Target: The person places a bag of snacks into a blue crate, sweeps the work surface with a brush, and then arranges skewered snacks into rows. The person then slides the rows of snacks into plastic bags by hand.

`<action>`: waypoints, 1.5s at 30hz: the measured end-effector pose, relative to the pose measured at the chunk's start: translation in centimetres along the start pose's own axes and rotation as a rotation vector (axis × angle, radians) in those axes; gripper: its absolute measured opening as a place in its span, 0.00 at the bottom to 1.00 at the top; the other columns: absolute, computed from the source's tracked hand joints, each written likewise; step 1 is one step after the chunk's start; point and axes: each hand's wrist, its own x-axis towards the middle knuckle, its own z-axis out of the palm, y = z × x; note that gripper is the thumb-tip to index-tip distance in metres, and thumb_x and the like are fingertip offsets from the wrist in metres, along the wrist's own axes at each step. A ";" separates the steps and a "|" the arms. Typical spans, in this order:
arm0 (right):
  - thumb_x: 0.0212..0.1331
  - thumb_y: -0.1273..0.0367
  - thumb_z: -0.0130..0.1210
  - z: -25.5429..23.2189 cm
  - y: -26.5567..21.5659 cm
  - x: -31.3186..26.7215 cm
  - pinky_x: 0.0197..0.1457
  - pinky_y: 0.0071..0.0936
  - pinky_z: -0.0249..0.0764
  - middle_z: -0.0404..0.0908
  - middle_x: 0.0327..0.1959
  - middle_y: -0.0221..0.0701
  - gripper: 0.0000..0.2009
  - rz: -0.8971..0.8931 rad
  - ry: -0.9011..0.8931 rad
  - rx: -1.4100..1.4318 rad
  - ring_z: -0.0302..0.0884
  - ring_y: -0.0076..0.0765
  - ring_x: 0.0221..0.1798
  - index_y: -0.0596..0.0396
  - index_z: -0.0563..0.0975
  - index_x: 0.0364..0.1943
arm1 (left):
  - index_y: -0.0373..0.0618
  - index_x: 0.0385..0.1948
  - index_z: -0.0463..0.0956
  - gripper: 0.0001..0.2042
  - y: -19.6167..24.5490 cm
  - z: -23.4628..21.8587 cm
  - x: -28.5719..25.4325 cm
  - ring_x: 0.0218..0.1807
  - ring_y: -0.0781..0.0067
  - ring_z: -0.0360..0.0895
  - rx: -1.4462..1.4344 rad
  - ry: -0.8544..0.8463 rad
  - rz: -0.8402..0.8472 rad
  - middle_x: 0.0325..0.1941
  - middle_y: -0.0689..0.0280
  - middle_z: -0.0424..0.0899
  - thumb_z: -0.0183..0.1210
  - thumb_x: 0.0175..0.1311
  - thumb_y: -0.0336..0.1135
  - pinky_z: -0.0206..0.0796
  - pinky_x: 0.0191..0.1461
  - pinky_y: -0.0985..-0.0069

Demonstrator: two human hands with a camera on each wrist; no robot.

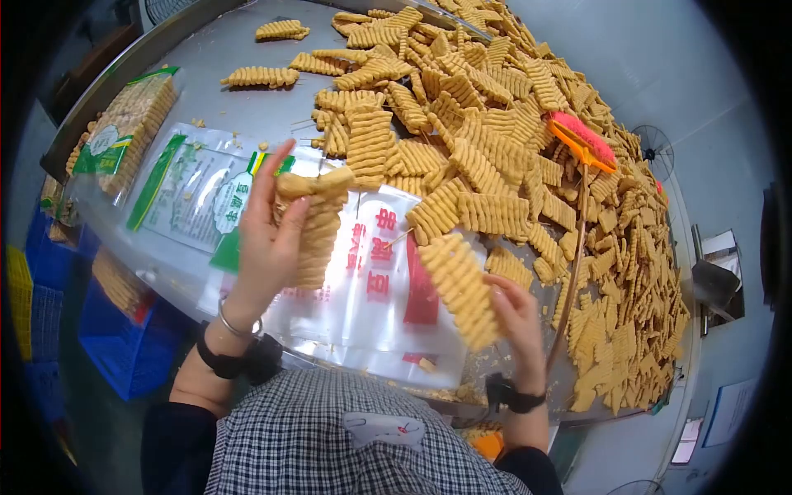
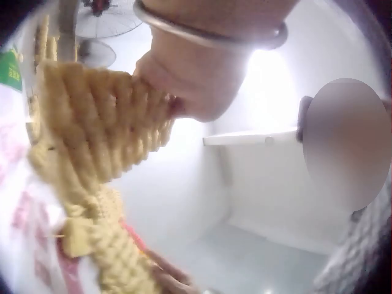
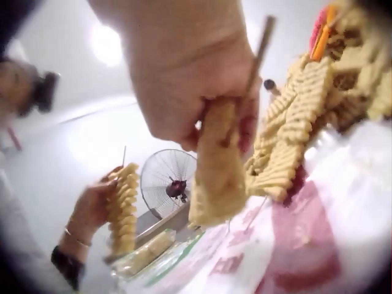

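Observation:
Over the near side of a metal table (image 1: 235, 41), my left hand (image 1: 268, 252) grips a folded, ridged tofu skewer (image 1: 320, 247) between thumb and fingers. The left wrist view shows the ridged face of this tofu skewer (image 2: 92, 122) below the hand. To the right, my right hand (image 1: 518, 326) pinches another tofu skewer (image 1: 460, 289) by its side edge, tilted over the printed bags. Its wooden stick (image 3: 262, 52) juts out beside the fingers in the right wrist view. Flat white plastic bags with red print (image 1: 355, 309) lie beneath both hands.
A large heap of tofu skewers (image 1: 495, 148) covers the table's far and right side. On it lies an orange and pink brush-like tool (image 1: 582, 144). Green-printed bags (image 1: 186, 198) and a filled pack (image 1: 136, 136) lie left. A blue crate (image 1: 136, 355) stands below the table's edge.

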 end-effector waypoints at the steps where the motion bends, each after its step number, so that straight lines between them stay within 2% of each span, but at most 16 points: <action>1: 0.58 0.75 0.53 -0.3 -1.7 -1.5 0.44 0.25 0.76 0.84 0.39 0.35 0.20 0.005 0.002 -0.001 0.81 0.26 0.40 0.51 0.75 0.57 | 0.40 0.67 0.54 0.28 0.0 0.0 0.2 0.58 0.73 0.71 -0.085 0.059 -0.019 0.66 0.59 0.65 0.48 0.63 0.20 0.63 0.62 0.77; 4: 0.55 0.75 0.57 -0.5 -5.7 -4.7 0.42 0.21 0.76 0.83 0.40 0.38 0.17 -0.036 -0.116 0.318 0.81 0.26 0.42 0.53 0.78 0.51 | 0.43 0.67 0.55 0.30 1.0 0.9 1.0 0.53 0.74 0.75 -0.125 -0.026 -0.068 0.56 0.55 0.75 0.48 0.61 0.18 0.67 0.56 0.77; 6: 0.49 0.74 0.60 1.5 -6.9 -5.1 0.42 0.21 0.75 0.82 0.41 0.39 0.15 0.026 -0.011 -0.620 0.81 0.29 0.42 0.55 0.79 0.43 | 0.53 0.68 0.56 0.33 2.2 1.6 1.3 0.48 0.69 0.79 0.035 -0.285 -0.214 0.46 0.55 0.81 0.48 0.58 0.18 0.70 0.52 0.75; 8: 0.44 0.72 0.61 3.9 -3.7 -3.4 0.39 0.27 0.74 0.79 0.35 0.36 0.13 -0.513 -0.105 -0.958 0.79 0.36 0.38 0.54 0.77 0.37 | 0.53 0.62 0.64 0.28 0.3 3.3 1.0 0.38 0.60 0.80 0.322 -0.618 0.051 0.36 0.56 0.81 0.51 0.56 0.21 0.71 0.43 0.67; 10: 0.45 0.69 0.61 6.6 1.2 -1.0 0.37 0.35 0.72 0.74 0.27 0.33 0.11 -0.747 -0.121 -0.889 0.75 0.39 0.32 0.52 0.76 0.35 | 0.49 0.54 0.69 0.23 -2.9 5.2 -0.7 0.36 0.59 0.78 0.597 -0.870 0.285 0.31 0.58 0.78 0.54 0.53 0.24 0.69 0.40 0.63; 14: 0.45 0.69 0.61 9.3 6.1 1.1 0.37 0.38 0.71 0.74 0.28 0.33 0.14 -0.730 -0.077 -0.821 0.75 0.41 0.33 0.52 0.74 0.38 | 0.46 0.48 0.74 0.18 -5.3 6.2 -5.9 0.40 0.61 0.74 0.795 -1.084 0.461 0.33 0.63 0.76 0.56 0.52 0.29 0.65 0.44 0.65; 17: 0.47 0.69 0.59 9.5 6.6 1.0 0.37 0.36 0.73 0.76 0.31 0.36 0.14 -0.707 0.073 -0.777 0.77 0.43 0.35 0.53 0.72 0.40 | 0.47 0.44 0.74 0.16 -3.8 5.3 -6.3 0.43 0.63 0.73 0.814 -1.131 0.363 0.37 0.64 0.75 0.59 0.51 0.34 0.63 0.44 0.68; 21: 0.55 0.62 0.61 6.7 6.6 4.8 0.29 0.32 0.74 0.80 0.31 0.33 0.15 -0.168 -0.377 -0.250 0.81 0.32 0.29 0.54 0.72 0.42 | 0.48 0.35 0.75 0.12 -5.1 6.0 -6.9 0.40 0.66 0.72 0.770 -1.038 0.364 0.33 0.66 0.73 0.61 0.49 0.37 0.63 0.42 0.69; 23: 0.53 0.54 0.64 2.8 3.9 9.2 0.22 0.28 0.74 0.81 0.31 0.31 0.22 0.294 -0.137 0.295 0.81 0.27 0.27 0.55 0.73 0.44 | 0.49 0.33 0.75 0.10 -6.0 6.3 -7.1 0.39 0.66 0.73 0.772 -1.024 0.398 0.32 0.67 0.73 0.61 0.50 0.38 0.63 0.41 0.69; 25: 0.53 0.52 0.64 0.3 6.2 13.7 0.18 0.22 0.72 0.81 0.30 0.31 0.23 0.373 0.288 0.269 0.80 0.28 0.24 0.55 0.74 0.43 | 0.49 0.31 0.75 0.08 -5.9 7.0 -7.3 0.38 0.66 0.73 0.773 -0.993 0.426 0.31 0.67 0.73 0.61 0.50 0.38 0.64 0.40 0.69; 32: 0.56 0.63 0.61 -4.4 6.9 13.6 0.16 0.22 0.69 0.78 0.26 0.28 0.11 0.075 0.405 0.489 0.75 0.22 0.20 0.55 0.75 0.35 | 0.52 0.28 0.76 0.08 -3.5 9.1 -7.3 0.34 0.69 0.72 0.676 -1.024 0.458 0.28 0.68 0.72 0.62 0.46 0.37 0.61 0.35 0.71; 36: 0.56 0.62 0.60 -13.0 8.3 8.3 0.23 0.26 0.70 0.80 0.28 0.32 0.13 0.168 0.405 -0.194 0.78 0.33 0.24 0.57 0.76 0.36 | 0.52 0.28 0.76 0.07 -5.2 9.0 -8.3 0.35 0.69 0.72 0.738 -1.031 0.424 0.28 0.68 0.72 0.62 0.46 0.36 0.60 0.36 0.71; 40: 0.55 0.53 0.58 -17.7 11.8 3.0 0.48 0.43 0.73 0.83 0.37 0.41 0.25 0.034 1.195 -1.209 0.79 0.54 0.41 0.59 0.75 0.49 | 0.50 0.26 0.74 0.07 -4.8 9.1 -8.3 0.36 0.68 0.72 0.767 -1.076 0.398 0.28 0.68 0.72 0.61 0.46 0.35 0.60 0.36 0.71; 42: 0.49 0.53 0.63 -21.5 20.9 1.8 0.45 0.38 0.76 0.82 0.37 0.40 0.32 0.188 1.140 -1.152 0.81 0.39 0.37 0.60 0.70 0.54 | 0.50 0.26 0.74 0.07 -4.8 9.1 -8.1 0.36 0.68 0.72 0.760 -1.083 0.416 0.28 0.68 0.72 0.61 0.47 0.35 0.60 0.37 0.71; 44: 0.50 0.56 0.63 -19.6 20.2 -0.3 0.38 0.35 0.76 0.80 0.31 0.34 0.26 0.458 0.637 -0.077 0.78 0.35 0.29 0.61 0.73 0.47 | 0.49 0.26 0.73 0.07 -5.0 9.0 -8.0 0.35 0.68 0.72 0.747 -1.085 0.420 0.28 0.68 0.72 0.61 0.47 0.35 0.60 0.37 0.71; 45: 0.54 0.63 0.62 -17.5 20.2 -0.8 0.28 0.27 0.72 0.75 0.22 0.26 0.14 0.150 0.803 -0.467 0.73 0.27 0.22 0.58 0.75 0.37 | 0.49 0.26 0.73 0.07 -5.0 9.0 -7.8 0.35 0.68 0.72 0.746 -1.071 0.425 0.28 0.68 0.72 0.61 0.47 0.35 0.60 0.37 0.71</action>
